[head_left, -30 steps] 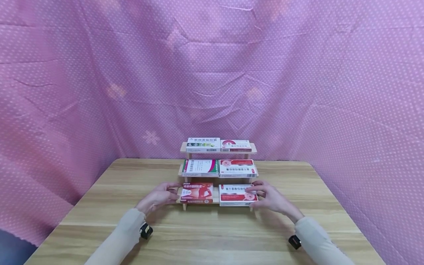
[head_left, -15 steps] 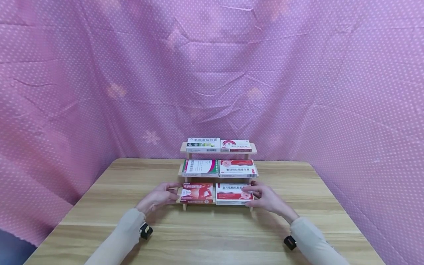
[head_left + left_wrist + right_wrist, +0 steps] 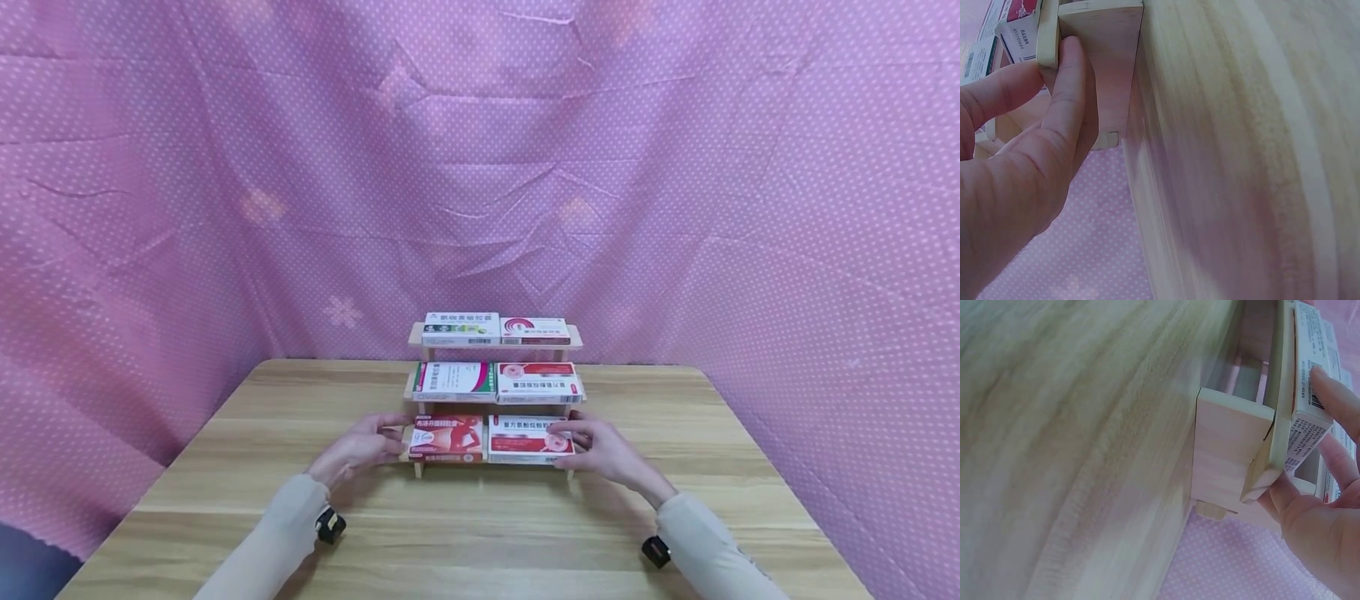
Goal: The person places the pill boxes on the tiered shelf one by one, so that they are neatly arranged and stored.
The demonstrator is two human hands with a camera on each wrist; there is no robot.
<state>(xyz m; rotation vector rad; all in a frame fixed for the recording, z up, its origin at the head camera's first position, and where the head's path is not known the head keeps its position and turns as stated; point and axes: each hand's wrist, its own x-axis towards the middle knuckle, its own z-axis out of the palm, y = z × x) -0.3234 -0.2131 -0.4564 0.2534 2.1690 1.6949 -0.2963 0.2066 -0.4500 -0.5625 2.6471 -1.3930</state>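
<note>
A three-tier wooden rack (image 3: pixel 415 337) stands on the table, with two medicine boxes side by side on each tier. At the left end of its lowest tier, my left hand (image 3: pixel 360 447) pinches the board (image 3: pixel 1048 39) between thumb and fingers. A red and white medicine box (image 3: pixel 447 437) lies close to that hand. The white and red medicine box (image 3: pixel 521 440) on the lowest tier's right half is held by my right hand (image 3: pixel 609 457). In the right wrist view the thumb presses this box's printed side, and other fingers touch the shelf end.
On the middle tier lie a white and green box (image 3: pixel 454 379) and another red and white box (image 3: pixel 537 379). The top tier bears two more boxes, a green-trimmed one (image 3: pixel 461 327) and a red-ringed one (image 3: pixel 535 328). A pink dotted cloth (image 3: pixel 480 167) hangs behind the wooden table (image 3: pixel 480 533).
The lower right medicine box has slid left, closer to the red and white one, with my right hand moving along. My left hand has stayed in place.
</note>
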